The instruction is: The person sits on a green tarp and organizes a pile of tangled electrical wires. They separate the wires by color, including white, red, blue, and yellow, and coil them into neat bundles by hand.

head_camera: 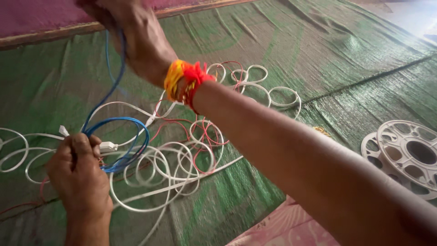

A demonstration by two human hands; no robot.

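Observation:
My left hand (78,171) grips a coil of blue cable (122,146) low at the left, fingers closed around the loops. My right hand (132,36) is raised at the top left with its fingers closed on the free end of the same blue cable, which runs down from it to the coil. Red and yellow threads (184,81) are tied around my right wrist. Under both hands lies a tangle of white cable (168,168) mixed with thin red wire (207,136) on a green woven mat (318,50).
Two white plastic spools (405,152) lie flat on the mat at the right. A pink patterned cloth (282,228) shows at the bottom middle. A reddish strip with a wooden edge (45,23) runs along the top left.

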